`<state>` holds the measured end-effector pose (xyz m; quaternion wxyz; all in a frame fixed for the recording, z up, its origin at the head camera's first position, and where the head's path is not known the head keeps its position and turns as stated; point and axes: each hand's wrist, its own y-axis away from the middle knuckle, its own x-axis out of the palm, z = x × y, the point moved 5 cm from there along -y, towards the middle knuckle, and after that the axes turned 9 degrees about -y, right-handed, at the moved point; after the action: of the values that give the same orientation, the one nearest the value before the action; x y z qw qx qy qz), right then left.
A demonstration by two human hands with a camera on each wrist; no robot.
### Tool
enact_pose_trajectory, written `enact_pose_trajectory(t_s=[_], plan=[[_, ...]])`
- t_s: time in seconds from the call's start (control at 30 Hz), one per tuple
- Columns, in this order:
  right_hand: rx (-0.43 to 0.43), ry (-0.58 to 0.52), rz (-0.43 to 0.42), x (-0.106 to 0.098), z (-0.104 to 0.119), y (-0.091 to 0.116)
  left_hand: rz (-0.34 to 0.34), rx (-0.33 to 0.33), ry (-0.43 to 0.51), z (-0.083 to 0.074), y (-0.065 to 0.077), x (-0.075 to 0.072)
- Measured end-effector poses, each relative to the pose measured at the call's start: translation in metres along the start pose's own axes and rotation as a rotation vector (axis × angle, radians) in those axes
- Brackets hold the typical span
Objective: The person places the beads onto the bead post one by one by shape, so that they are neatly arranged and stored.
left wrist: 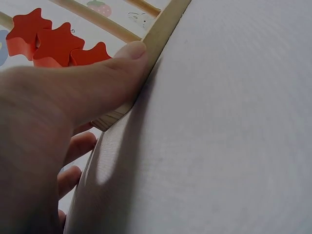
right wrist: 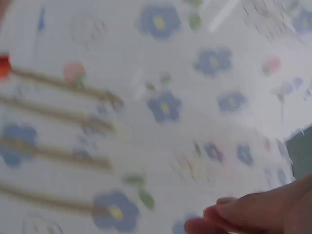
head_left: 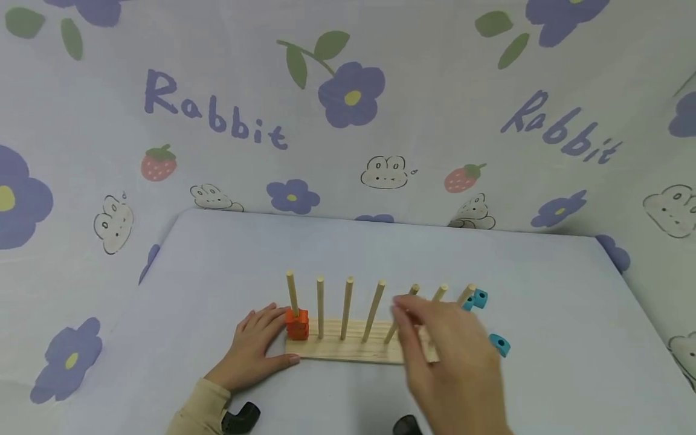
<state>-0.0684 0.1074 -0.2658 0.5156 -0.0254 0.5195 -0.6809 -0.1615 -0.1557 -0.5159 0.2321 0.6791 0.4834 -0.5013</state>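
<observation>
"Fingers?"

"Left hand (head_left: 254, 345): straight, thumb spread wide from the rest, thumb tip on the peg board (head_left: 348, 350) by its front left corner. Right hand (head_left: 457, 356): fingertips drawn narrow, in front of the board's right part. Blurred, can't tell if they pinch anything."

"What's loaded?"

"Board carries seven upright pegs (head_left: 320, 305). Orange-red blocks (head_left: 297, 326) sit stacked on the left-end one."

"Board's place?"

"On the white tabletop (head_left: 272, 254), lengthwise, well apart from the far edge. Blue pieces (head_left: 499, 345) lie off its right end, on the side of the far right corner, holes showing."

"Differences between views?"

"Left wrist shows three star-shaped tops; head mostly gives the stack's sides. Right wrist catches four blurry pegs and a sliver of orange. Blue only in head."

"Board's look?"

"Pale wood, grain running lengthwise, pegs round and light."
</observation>
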Motion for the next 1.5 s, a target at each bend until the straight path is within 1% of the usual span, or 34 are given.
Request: enact_pose_trajectory(t_s=[0.03,0.07,0.1,0.13,0.17,0.2,0.23,0.27,0.3,0.37,0.4,0.47,0.53,0.6,0.63,0.7,0.77,0.87,1.0,1.2,1.4,1.5], plan=[[0.047,0.004,-0.053,-0.013,-0.008,-0.003,0.000,-0.001,0.003,0.000,0.000,0.000],[0.114,0.015,-0.099,-0.025,-0.017,-0.006,0.002,-0.001,0.002,0.000,0.000,0.000],[0.201,0.039,-0.123,-0.035,-0.029,-0.008,0.005,-0.001,0.003,0.000,0.000,0.000],[0.303,0.073,-0.117,-0.043,-0.044,-0.009,0.008,-0.001,0.004,0.000,0.000,0.000],[0.413,0.110,-0.093,-0.050,-0.061,-0.010,0.011,-0.003,0.007,-0.001,0.000,-0.001],[0.505,0.153,-0.051,-0.056,-0.080,-0.010,0.013,-0.005,0.010,-0.001,0.000,-0.001],[0.577,0.184,-0.011,-0.060,-0.100,-0.010,0.015,-0.007,0.011,-0.002,0.000,-0.002],[0.638,0.205,0.034,-0.062,-0.120,-0.009,0.017,-0.009,0.011,-0.002,0.000,-0.002],[0.676,0.214,0.082,-0.064,-0.142,-0.007,0.018,-0.011,0.013,-0.002,0.000,-0.003],[0.741,0.213,0.189,-0.061,-0.183,-0.001,0.016,-0.013,0.014,-0.003,0.001,-0.004],[0.761,0.211,0.244,-0.057,-0.201,0.003,0.014,-0.012,0.013,-0.003,0.001,-0.004],[0.816,0.201,0.379,-0.045,-0.232,0.013,0.004,-0.006,0.009,-0.005,0.001,-0.005],[0.861,0.183,0.508,-0.030,-0.256,0.024,-0.009,0.002,0.005,-0.006,0.001,-0.006],[0.894,0.158,0.606,-0.015,-0.273,0.033,-0.022,0.009,0.003,-0.006,0.001,-0.007],[0.904,0.147,0.643,-0.008,-0.279,0.037,-0.023,0.010,0.003,-0.006,0.001,-0.007],[0.911,0.134,0.690,0.004,-0.288,0.042,-0.020,0.009,0.005,-0.005,0.001,-0.006],[0.906,0.129,0.719,0.013,-0.295,0.047,-0.013,0.006,0.007,-0.005,0.001,-0.005],[0.869,0.140,0.745,0.023,-0.302,0.051,-0.002,0.001,0.008,-0.003,0.001,-0.004],[0.853,0.165,0.741,0.029,-0.307,0.055,0.007,0.002,0.011,-0.004,0.000,-0.004],[0.868,0.166,0.710,0.027,-0.307,0.055,0.016,0.000,0.017,-0.005,0.001,-0.004],[0.943,0.151,0.700,0.028,-0.309,0.057,0.013,0.000,0.018,-0.006,0.001,-0.005],[0.965,0.134,0.670,0.024,-0.309,0.055,0.009,0.000,0.017,-0.006,0.000,-0.006]])
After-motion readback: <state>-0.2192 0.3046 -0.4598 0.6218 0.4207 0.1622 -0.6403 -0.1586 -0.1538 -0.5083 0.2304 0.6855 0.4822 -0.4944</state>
